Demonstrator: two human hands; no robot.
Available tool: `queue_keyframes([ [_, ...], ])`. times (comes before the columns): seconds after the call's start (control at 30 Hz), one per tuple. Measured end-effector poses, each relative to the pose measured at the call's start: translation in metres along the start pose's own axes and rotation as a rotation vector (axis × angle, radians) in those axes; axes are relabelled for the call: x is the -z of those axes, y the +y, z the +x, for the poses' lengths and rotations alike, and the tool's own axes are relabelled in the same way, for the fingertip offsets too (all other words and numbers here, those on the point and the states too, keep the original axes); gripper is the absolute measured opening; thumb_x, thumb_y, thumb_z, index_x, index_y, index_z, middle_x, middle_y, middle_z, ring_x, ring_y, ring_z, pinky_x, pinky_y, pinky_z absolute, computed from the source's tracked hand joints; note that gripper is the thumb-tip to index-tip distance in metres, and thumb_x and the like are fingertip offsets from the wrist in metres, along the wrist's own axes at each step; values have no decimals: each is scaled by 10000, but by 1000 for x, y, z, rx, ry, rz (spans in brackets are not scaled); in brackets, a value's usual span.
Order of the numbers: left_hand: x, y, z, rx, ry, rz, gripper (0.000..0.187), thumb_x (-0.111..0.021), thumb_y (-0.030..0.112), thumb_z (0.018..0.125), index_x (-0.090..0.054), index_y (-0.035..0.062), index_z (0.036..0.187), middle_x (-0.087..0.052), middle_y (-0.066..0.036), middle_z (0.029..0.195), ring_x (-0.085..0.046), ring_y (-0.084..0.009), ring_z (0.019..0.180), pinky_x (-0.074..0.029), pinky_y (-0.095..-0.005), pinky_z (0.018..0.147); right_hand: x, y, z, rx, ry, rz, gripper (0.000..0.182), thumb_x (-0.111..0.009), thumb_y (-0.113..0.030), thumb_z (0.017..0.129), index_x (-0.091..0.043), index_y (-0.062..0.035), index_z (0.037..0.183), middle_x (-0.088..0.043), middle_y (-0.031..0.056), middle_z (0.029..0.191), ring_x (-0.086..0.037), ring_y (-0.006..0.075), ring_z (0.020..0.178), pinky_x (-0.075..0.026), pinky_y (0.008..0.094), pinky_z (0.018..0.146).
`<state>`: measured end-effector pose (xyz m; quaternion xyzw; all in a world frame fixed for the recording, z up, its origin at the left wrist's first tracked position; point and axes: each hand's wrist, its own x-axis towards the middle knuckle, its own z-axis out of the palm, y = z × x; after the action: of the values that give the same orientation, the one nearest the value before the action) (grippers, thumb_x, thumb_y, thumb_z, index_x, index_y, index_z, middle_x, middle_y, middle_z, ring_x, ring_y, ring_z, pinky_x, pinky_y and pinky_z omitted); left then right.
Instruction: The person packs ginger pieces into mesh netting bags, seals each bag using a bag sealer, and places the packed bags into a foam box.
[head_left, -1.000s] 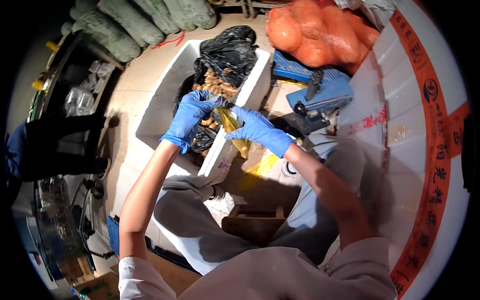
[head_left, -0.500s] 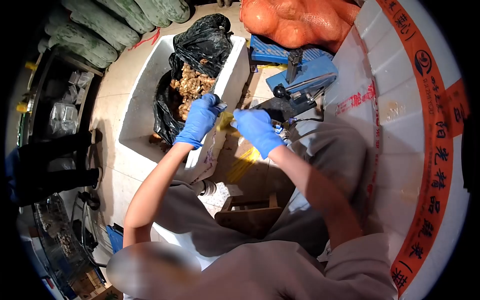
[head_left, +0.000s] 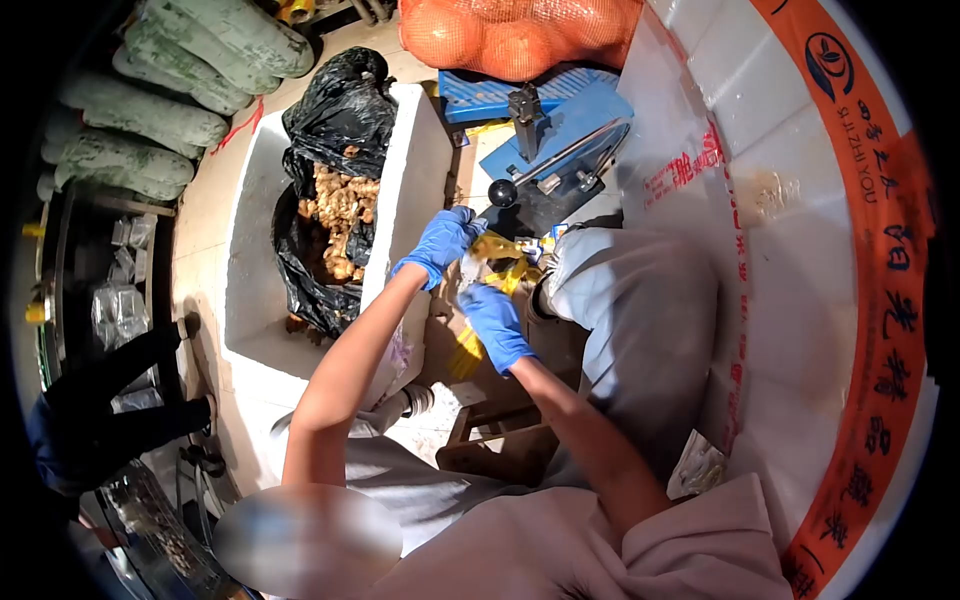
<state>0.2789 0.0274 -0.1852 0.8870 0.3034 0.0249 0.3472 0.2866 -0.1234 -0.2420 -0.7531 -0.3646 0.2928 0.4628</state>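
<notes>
My left hand [head_left: 447, 243], in a blue glove, has its fingers closed on a yellow mesh bag [head_left: 497, 247] beside the foam box. Below it is my right hand [head_left: 493, 322], gloved the same way, its fingers curled at a yellow strip [head_left: 514, 276] of the netting; its fingertips are partly blurred. More yellow netting [head_left: 466, 354] hangs or lies under the right hand. Left of my hands, ginger [head_left: 340, 212] fills a black plastic bag [head_left: 345, 110] inside the white foam box [head_left: 408, 170].
A blue device with a lever and black ball knob [head_left: 502, 193] stands ahead of my hands. Behind it lies an orange net sack [head_left: 525, 40]. White foam boxes [head_left: 780, 250] line the right side. Winter melons [head_left: 140, 110] are stacked far left, near another person's dark-clothed legs [head_left: 120, 385].
The view has shifted, so the box and device appear further left. My right hand has dropped below the left and come nearer my body; the left hand has moved out past the box edge.
</notes>
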Motion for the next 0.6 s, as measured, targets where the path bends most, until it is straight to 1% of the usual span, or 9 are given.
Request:
queue_keyframes([
  [0.07,-1,-3,8,-79,-7,60,246,-536,256,765,-525,10,747,-519,-220,679,-494,-385,663,-386,-422,589,0,18,5,-234,385,14,121,-520,-158,729,-540,-45,768,-553,156,697,-534,301,641,-410,351,583],
  [0.1,1,1,12,-81,-14,60,246,-536,256,765,-525,10,747,-519,-220,679,-494,-385,663,-386,-422,589,10,22,13,-241,389,14,121,-520,-158,729,-540,-45,768,-553,156,697,-534,301,641,-410,351,583],
  [0.17,5,8,25,-3,-45,-39,197,-557,194,754,-527,6,807,-521,-184,658,-484,-285,599,-398,-346,599,30,30,33,-290,653,-46,221,-540,-82,676,-529,-20,888,-555,168,772,-529,300,702,-413,350,657],
  [0.23,-2,0,44,-106,-2,-8,179,-560,177,736,-538,17,814,-551,-173,707,-525,-286,652,-412,-336,625,35,34,54,32,734,-164,424,-568,-82,665,-460,-42,1073,-522,176,931,-487,304,867,-378,366,761],
  [0.3,-4,7,59,-411,40,-97,163,-546,141,727,-544,16,831,-551,-167,719,-514,-253,629,-406,-331,602,44,10,70,67,530,-71,569,-616,-124,646,-393,-44,1164,-458,188,1081,-408,327,1013,-325,388,848],
  [0.37,-6,1,78,-426,-31,-5,159,-538,108,713,-555,6,834,-546,-147,679,-496,-216,597,-397,-318,586,34,17,92,43,568,-260,580,-642,-191,637,-410,-44,1147,-494,195,1046,-464,319,970,-367,376,810],
  [0.43,-13,4,90,-172,-113,-3,146,-526,92,700,-563,5,810,-531,-127,626,-469,-189,559,-386,-306,572,27,27,105,-186,500,-228,449,-631,-246,650,-493,-37,1022,-547,178,901,-523,316,829,-411,372,718],
  [0.5,-17,5,98,-197,-57,44,127,-522,96,690,-563,7,770,-525,-151,612,-487,-218,541,-390,-311,555,22,34,112,-74,526,-362,267,-609,-293,658,-528,-50,731,-529,133,697,-523,302,674,-410,378,599],
  [0.6,-20,10,98,-181,24,162,127,-507,84,686,-535,31,797,-520,-207,667,-512,-318,588,-399,-354,545,9,36,118,-194,553,-500,251,-587,-304,668,-539,-61,707,-534,127,696,-523,291,670,-411,365,604],
])
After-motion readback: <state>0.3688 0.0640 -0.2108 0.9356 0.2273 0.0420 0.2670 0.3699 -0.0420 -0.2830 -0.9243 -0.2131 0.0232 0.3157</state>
